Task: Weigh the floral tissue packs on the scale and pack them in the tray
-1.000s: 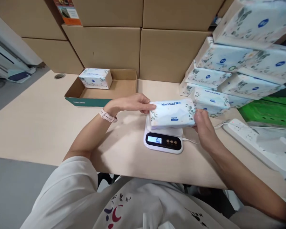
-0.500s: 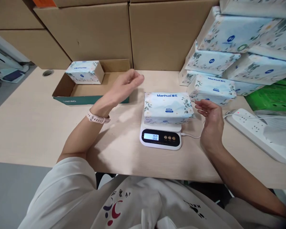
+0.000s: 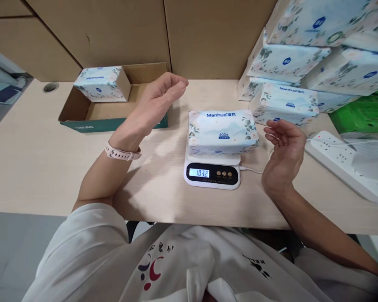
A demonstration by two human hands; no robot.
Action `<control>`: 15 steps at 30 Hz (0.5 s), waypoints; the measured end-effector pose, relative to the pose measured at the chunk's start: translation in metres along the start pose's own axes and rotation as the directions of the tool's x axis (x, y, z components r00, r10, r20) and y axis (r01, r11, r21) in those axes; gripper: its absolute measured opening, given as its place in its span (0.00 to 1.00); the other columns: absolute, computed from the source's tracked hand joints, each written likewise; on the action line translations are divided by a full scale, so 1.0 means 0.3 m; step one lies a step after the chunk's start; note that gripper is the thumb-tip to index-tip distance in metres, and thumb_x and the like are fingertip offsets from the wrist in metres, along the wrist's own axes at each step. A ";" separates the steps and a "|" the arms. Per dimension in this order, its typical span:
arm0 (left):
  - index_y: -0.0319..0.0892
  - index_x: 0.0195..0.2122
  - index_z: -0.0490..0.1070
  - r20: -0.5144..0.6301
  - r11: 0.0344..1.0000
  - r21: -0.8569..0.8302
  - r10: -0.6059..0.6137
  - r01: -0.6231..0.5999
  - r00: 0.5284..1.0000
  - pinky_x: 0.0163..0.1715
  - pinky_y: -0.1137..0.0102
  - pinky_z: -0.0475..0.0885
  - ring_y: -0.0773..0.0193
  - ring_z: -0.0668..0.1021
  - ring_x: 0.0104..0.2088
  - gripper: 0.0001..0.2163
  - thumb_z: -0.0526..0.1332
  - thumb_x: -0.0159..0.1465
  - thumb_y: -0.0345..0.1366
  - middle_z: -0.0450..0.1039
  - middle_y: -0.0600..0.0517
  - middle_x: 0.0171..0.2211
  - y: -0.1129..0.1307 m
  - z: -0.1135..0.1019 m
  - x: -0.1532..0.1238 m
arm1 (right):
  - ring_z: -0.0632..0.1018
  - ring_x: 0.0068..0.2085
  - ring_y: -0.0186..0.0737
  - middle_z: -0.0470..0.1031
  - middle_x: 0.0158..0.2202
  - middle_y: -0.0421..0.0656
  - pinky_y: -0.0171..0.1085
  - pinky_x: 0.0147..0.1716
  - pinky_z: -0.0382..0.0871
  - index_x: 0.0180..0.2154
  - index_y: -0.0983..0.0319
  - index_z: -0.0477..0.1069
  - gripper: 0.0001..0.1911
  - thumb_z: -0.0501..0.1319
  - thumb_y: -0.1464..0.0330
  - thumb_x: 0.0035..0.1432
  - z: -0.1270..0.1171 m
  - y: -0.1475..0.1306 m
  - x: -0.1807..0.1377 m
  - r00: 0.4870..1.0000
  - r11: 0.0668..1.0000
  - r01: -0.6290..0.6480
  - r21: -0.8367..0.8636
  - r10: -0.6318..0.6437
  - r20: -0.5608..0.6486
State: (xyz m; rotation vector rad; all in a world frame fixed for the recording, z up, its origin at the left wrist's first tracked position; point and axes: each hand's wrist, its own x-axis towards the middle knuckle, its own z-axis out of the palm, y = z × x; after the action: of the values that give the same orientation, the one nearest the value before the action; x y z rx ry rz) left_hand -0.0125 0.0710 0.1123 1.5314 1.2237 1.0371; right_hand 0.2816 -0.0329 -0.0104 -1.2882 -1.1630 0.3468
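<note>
White-and-blue plastic wraps a tissue pack (image 3: 222,132) lying flat across the platform of a digital scale (image 3: 212,175), set in from the front edge of a pale wooden desk (image 3: 44,167), its lit display appearing to read 103.2. The pack reaches past the scale's right edge, and that overhang looks like the weak point: a knock from the right could tip or slide it off the platform. Its far right corner comes close to the lowest front pack (image 3: 291,102) of the stack (image 3: 290,63) near the desk's back edge; whether they touch cannot be told, but contact would likely skew the figure. A sweep of the right wrist might also catch the white cable (image 3: 251,170) leaving the scale's right side and drag the scale askew. The right hand (image 3: 285,147), half open with fingers loosely curled and palm toward the pack, holds nothing and appears just clear of it. The left hand (image 3: 159,94), fingers together and slightly bent, thumb alongside, is likewise empty, raised before the right end of a green-fronted cardboard tray (image 3: 119,126), where another pack (image 3: 102,84) occupies the far left corner.
</note>
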 end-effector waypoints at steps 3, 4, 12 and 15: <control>0.45 0.45 0.80 0.044 0.998 0.037 0.048 -0.050 0.998 0.69 0.58 0.70 0.46 0.75 0.65 0.06 0.66 0.76 0.40 0.80 0.50 0.49 0.008 0.001 0.001 | 0.84 0.58 0.51 0.81 0.61 0.50 0.58 0.64 0.75 0.59 0.52 0.73 0.25 0.49 0.53 0.70 0.001 0.002 0.000 1.000 0.999 0.010 0.037 -0.010 -0.010; 0.44 0.45 0.81 0.051 0.998 0.042 0.051 -0.053 0.997 0.69 0.58 0.70 0.46 0.75 0.65 0.07 0.66 0.76 0.40 0.80 0.49 0.50 0.011 0.001 0.001 | 0.84 0.58 0.51 0.81 0.60 0.50 0.58 0.64 0.75 0.58 0.53 0.73 0.24 0.49 0.53 0.70 0.001 0.003 0.000 1.000 0.999 0.013 0.052 -0.012 -0.014; 0.44 0.45 0.79 0.044 0.999 0.035 -0.012 0.010 0.999 0.69 0.56 0.69 0.43 0.73 0.66 0.07 0.66 0.76 0.42 0.80 0.47 0.50 0.022 0.005 -0.004 | 0.84 0.58 0.51 0.81 0.60 0.49 0.58 0.63 0.75 0.57 0.52 0.73 0.25 0.47 0.53 0.69 0.006 -0.013 -0.001 0.999 1.000 -0.015 0.006 0.016 -0.028; 0.44 0.45 0.79 0.023 0.999 0.034 -0.037 0.036 0.999 0.67 0.56 0.71 0.42 0.74 0.66 0.07 0.68 0.75 0.42 0.80 0.46 0.48 0.020 0.006 -0.004 | 0.84 0.57 0.51 0.81 0.60 0.49 0.58 0.63 0.75 0.57 0.53 0.73 0.24 0.48 0.53 0.69 0.006 -0.011 -0.002 1.000 1.000 -0.012 0.019 0.013 -0.027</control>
State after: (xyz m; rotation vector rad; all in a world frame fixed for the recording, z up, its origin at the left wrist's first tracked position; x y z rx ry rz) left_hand -0.0097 0.0690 0.1175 1.5369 1.2537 0.9772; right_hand 0.2788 -0.0333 -0.0082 -1.2809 -1.1269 0.3473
